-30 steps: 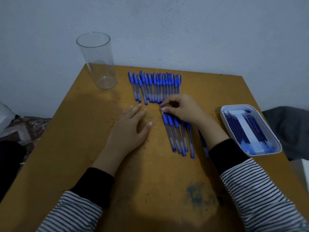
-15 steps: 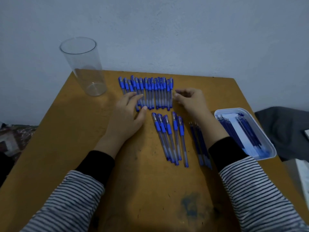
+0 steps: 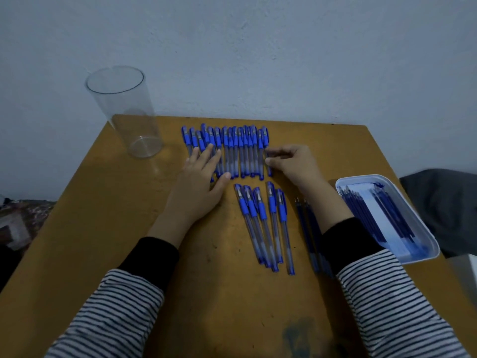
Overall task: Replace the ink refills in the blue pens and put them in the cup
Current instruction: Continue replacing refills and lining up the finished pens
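A clear cup (image 3: 124,112) stands upright at the far left corner of the brown tabletop (image 3: 103,228). It has nothing in it.

The left hand (image 3: 198,177) lies flat with straight fingers a little spread. Its fingers rest on the left end of a row of pens (image 3: 240,153). These pens lie side by side at the back of the tabletop. They run away from the person, with their blue caps toward the wall.

The right hand (image 3: 291,164) is at the right end of the row. Its fingers are curled, and thumb and finger pinch the last pen (image 3: 269,171).

Nearer the person lie five pens (image 3: 263,223), caps at the far end too, leaning a bit to the right. Just beside them are thin loose refills (image 3: 307,228), partly hidden by the right sleeve.

At the right edge sits a white tray (image 3: 428,241) with more refills (image 3: 387,215) lying along it.
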